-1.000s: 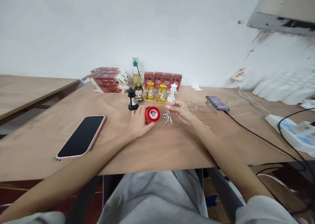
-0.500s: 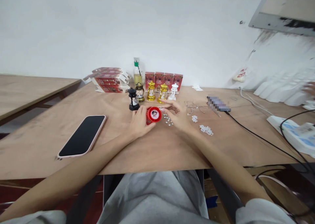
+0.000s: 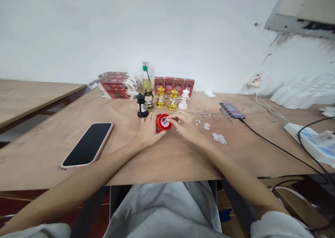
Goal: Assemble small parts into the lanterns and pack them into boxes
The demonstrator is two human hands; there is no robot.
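Observation:
My left hand (image 3: 150, 130) is closed around a small red lantern (image 3: 158, 123) lying on its side, its round hollow base turned toward me. Inside the red rim is a white disc with a small dark recess. The fingertips of my right hand (image 3: 186, 127) are pinched together at that recess; whatever they hold is too small to make out. Partly covered by the right hand, small silvery button cells (image 3: 178, 130) lie on the table. Just behind the left hand stands a black lantern (image 3: 142, 106).
Behind stand gold lanterns (image 3: 173, 100), a white lantern (image 3: 184, 99), red boxes (image 3: 169, 83) and a bottle (image 3: 146, 78). Flattened cartons (image 3: 119, 86) are stacked left of them. A phone (image 3: 87, 145) lies at left. White pieces (image 3: 219, 138), a cabled phone (image 3: 232, 110) and a power strip (image 3: 311, 142) are right.
My right hand has moved left from above the button cells, bringing its fingertips into the lantern's base. The left hand keeps its hold. Another person's hand at the far right edge has gone out of view.

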